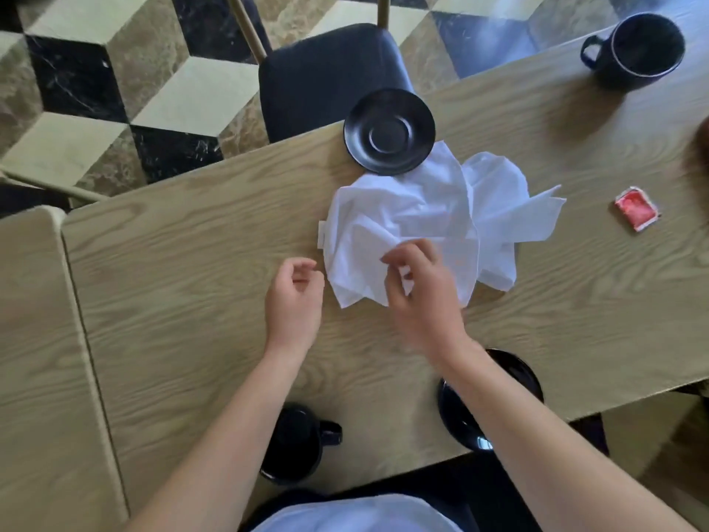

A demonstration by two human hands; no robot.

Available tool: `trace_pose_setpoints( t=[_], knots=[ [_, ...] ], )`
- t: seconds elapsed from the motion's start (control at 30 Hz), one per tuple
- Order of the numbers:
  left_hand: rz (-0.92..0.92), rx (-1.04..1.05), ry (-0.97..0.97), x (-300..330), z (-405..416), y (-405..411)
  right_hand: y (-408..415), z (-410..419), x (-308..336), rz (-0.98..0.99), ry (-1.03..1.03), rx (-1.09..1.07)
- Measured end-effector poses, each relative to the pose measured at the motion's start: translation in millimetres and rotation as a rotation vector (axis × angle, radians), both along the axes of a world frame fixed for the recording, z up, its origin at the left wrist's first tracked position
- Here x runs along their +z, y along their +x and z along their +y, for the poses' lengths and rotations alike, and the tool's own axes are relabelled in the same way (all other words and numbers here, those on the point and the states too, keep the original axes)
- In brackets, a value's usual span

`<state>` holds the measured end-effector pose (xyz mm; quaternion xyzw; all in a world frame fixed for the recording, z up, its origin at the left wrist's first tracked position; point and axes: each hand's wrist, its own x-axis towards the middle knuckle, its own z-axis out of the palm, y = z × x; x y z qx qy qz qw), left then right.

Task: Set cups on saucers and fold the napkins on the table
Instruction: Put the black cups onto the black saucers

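- The right hand (416, 289) sits over the near edge of the crumpled white napkins (418, 224), fingers curled and seemingly pinching a bit of cloth; motion blur keeps me from being sure of the grip.
- The left hand (293, 301) hovers just left of the napkins, fingers loosely curled, holding nothing.
- Nearest the person, a dark cup (295, 443) stands on the bare counter (172, 282), and the near saucer (518, 374), partly hidden by the right forearm, carries no cup.
- The napkins lie mid-counter in a rumpled heap, their far edge overlapping the far saucer (387, 132).
- To fold well, I would separate one sheet, draw it off the saucer, smooth it flat with both palms, then match corners before creasing.
- A red packet (637, 209) lies to the right, apart from the cloth.
- The far cup (644, 48) stands at the far right, well apart from either saucer.
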<state>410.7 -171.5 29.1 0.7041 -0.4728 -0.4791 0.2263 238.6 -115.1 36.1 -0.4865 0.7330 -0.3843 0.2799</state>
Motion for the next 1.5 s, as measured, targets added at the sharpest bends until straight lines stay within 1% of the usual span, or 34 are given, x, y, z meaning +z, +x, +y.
trace_pose_setpoints(
  t=[0.07,0.13,0.17,0.2,0.27,0.33,0.4,0.47,0.57,0.6,0.7,0.73,0.8,0.87,0.93,1.1,1.17,1.27,1.43,1.5],
  knots=[
    [-0.145,-0.036,0.009,-3,50,39,37,49,0,-0.111,0.166,0.087],
    [-0.35,-0.045,-0.006,-6,91,76,64,88,-6,-0.179,0.323,0.143],
    [-0.423,-0.033,0.004,-6,107,92,74,103,-9,-0.195,0.392,0.164],
    [-0.456,-0.013,0.038,-6,123,105,83,117,-13,-0.202,0.457,0.184],
    [-0.435,0.028,0.134,-7,147,122,94,138,-19,-0.211,0.571,0.201],
    [-0.339,0.069,0.218,-5,166,132,100,154,-21,-0.238,0.633,0.219],
    [-0.237,0.085,0.25,-2,177,138,102,166,-22,-0.238,0.645,0.299],
    [-0.179,0.067,0.251,0,184,143,103,174,-22,-0.226,0.648,0.387],
    [-0.078,0.109,0.316,-1,188,145,105,175,-23,-0.244,0.659,0.414],
    [-0.046,0.137,0.35,-2,189,144,106,172,-22,-0.291,0.679,0.393],
    [0.014,0.208,0.428,-10,186,141,113,164,-21,-0.537,0.789,0.284],
    [0.006,0.213,0.442,-12,184,139,116,162,-22,-0.584,0.814,0.266],
    [-0.032,0.184,0.439,-11,184,132,119,160,-21,-0.599,0.811,0.227],
    [-0.096,0.092,0.393,-6,184,120,114,159,-20,-0.577,0.762,0.147],
    [-0.133,-0.013,0.36,1,186,103,100,162,-16,-0.494,0.699,0.087],
    [-0.047,-0.212,0.391,12,198,38,40,190,0,-0.105,0.605,-0.036],
    [-0.04,-0.323,0.392,15,205,5,11,204,8,-0.024,0.58,-0.116],
    [-0.064,-0.47,0.386,22,214,-38,-28,223,15,0.032,0.564,-0.197],
    [0.042,-0.459,0.479,30,220,-84,-70,245,14,0.031,0.553,-0.243],
    [0.04,-0.473,0.498,27,218,-96,-81,247,11,0.01,0.569,-0.249]
  ],
)
